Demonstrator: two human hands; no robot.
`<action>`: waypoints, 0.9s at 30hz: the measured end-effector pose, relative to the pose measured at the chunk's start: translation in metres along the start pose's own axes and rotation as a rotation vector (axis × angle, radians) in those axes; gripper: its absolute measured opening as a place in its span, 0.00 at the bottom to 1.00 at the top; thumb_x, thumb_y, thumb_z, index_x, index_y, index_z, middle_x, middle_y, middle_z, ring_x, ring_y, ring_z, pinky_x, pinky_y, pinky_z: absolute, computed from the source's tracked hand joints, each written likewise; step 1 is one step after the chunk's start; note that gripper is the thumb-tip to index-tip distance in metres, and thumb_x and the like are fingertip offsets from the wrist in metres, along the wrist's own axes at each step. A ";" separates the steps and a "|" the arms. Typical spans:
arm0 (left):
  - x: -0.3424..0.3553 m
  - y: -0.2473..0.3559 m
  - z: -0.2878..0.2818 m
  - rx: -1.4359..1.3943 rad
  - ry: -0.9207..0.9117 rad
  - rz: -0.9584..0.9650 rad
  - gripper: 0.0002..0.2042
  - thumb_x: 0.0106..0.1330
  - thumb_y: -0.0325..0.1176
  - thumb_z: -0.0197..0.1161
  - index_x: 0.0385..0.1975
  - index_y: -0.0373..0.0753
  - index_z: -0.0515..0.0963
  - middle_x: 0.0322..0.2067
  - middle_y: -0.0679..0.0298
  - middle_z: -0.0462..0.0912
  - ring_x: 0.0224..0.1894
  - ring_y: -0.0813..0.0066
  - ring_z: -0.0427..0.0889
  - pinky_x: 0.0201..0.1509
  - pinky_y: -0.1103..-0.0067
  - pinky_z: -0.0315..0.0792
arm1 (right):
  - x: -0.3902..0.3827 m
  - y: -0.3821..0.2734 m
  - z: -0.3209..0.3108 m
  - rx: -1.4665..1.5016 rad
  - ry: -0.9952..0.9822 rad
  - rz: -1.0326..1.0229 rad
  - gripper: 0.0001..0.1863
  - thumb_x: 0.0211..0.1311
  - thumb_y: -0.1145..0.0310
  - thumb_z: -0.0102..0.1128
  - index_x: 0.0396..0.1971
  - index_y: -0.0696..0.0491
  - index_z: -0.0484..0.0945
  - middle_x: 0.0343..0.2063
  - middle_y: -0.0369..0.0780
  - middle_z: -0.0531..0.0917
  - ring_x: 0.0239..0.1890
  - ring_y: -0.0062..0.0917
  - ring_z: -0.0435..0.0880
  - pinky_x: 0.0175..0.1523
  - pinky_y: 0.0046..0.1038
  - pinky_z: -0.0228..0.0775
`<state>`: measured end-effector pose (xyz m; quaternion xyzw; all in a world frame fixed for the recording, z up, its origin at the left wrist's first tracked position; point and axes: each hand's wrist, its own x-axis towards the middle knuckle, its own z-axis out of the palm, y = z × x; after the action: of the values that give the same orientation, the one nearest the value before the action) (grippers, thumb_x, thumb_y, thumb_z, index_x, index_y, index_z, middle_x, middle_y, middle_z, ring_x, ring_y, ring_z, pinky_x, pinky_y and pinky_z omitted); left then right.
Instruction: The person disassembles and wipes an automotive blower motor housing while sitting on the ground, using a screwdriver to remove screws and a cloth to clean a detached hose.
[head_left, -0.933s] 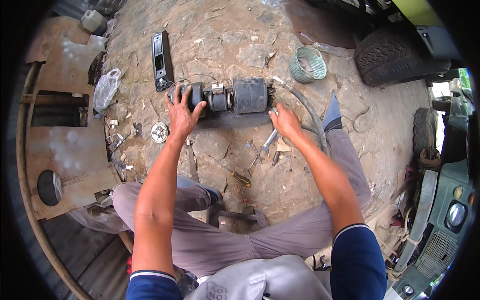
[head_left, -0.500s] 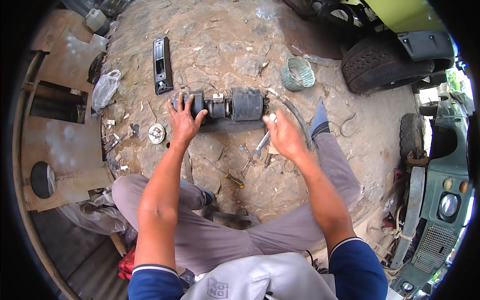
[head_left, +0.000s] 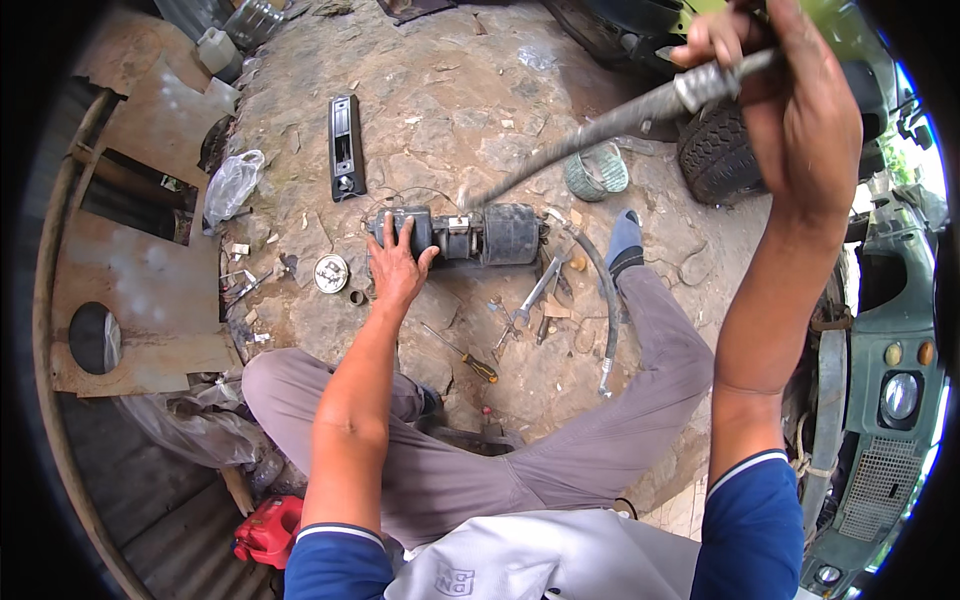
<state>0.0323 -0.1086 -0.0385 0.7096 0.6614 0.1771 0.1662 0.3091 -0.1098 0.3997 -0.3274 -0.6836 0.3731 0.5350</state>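
My left hand [head_left: 398,262] lies with spread fingers on the left drum of a black blower unit [head_left: 512,235], which has two round housings and a narrower middle. High at the right, my right hand [head_left: 800,110] is closed around the metal-fitted end of a dark hose [head_left: 610,128]. This hose slants down left, blurred by motion, its lower tip over the blower's middle; I cannot tell whether it touches. A second hose [head_left: 607,290] curves along the ground right of the blower. An open-end wrench [head_left: 538,290] and a yellow-handled screwdriver [head_left: 470,358] lie in front.
A black slotted panel [head_left: 345,150] and a round tin [head_left: 330,273] lie left of the blower. Beyond it stands a green basket [head_left: 597,172] near a tyre [head_left: 720,155]. A red jerrycan [head_left: 270,530] is at lower left, a green vehicle front [head_left: 880,400] at right.
My right hand has risen from beside the blower's right end to the upper right, now with a hose in it. The left hand stays on the blower. The view has shifted slightly.
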 end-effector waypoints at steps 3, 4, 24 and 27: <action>-0.001 0.000 0.001 -0.001 -0.005 -0.006 0.36 0.63 0.56 0.68 0.69 0.47 0.68 0.75 0.53 0.54 0.67 0.23 0.58 0.67 0.44 0.62 | 0.026 0.005 0.016 -0.607 0.158 0.134 0.16 0.79 0.53 0.49 0.43 0.52 0.74 0.29 0.33 0.81 0.29 0.14 0.82 0.35 0.20 0.77; -0.003 -0.003 0.001 0.008 0.002 -0.006 0.36 0.63 0.56 0.68 0.69 0.47 0.68 0.75 0.53 0.54 0.67 0.23 0.58 0.67 0.44 0.62 | 0.038 0.015 0.016 -0.595 0.144 0.353 0.17 0.76 0.54 0.51 0.42 0.54 0.76 0.30 0.37 0.83 0.28 0.20 0.84 0.36 0.25 0.79; -0.002 0.011 -0.013 0.148 -0.121 -0.040 0.40 0.64 0.60 0.64 0.72 0.44 0.64 0.75 0.46 0.53 0.77 0.33 0.41 0.70 0.33 0.45 | -0.089 0.255 -0.016 0.122 0.377 0.618 0.27 0.77 0.51 0.52 0.58 0.60 0.66 0.46 0.53 0.81 0.39 0.37 0.88 0.42 0.30 0.84; -0.003 0.009 -0.014 0.173 -0.109 -0.007 0.42 0.63 0.62 0.63 0.73 0.46 0.62 0.75 0.47 0.51 0.77 0.36 0.42 0.71 0.35 0.45 | -0.108 0.260 -0.006 0.128 0.419 0.591 0.24 0.77 0.53 0.52 0.56 0.60 0.68 0.44 0.50 0.82 0.39 0.34 0.88 0.41 0.29 0.85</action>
<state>0.0333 -0.1122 -0.0217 0.7276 0.6667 0.0799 0.1405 0.3507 -0.0683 0.1245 -0.5458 -0.4105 0.4786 0.5519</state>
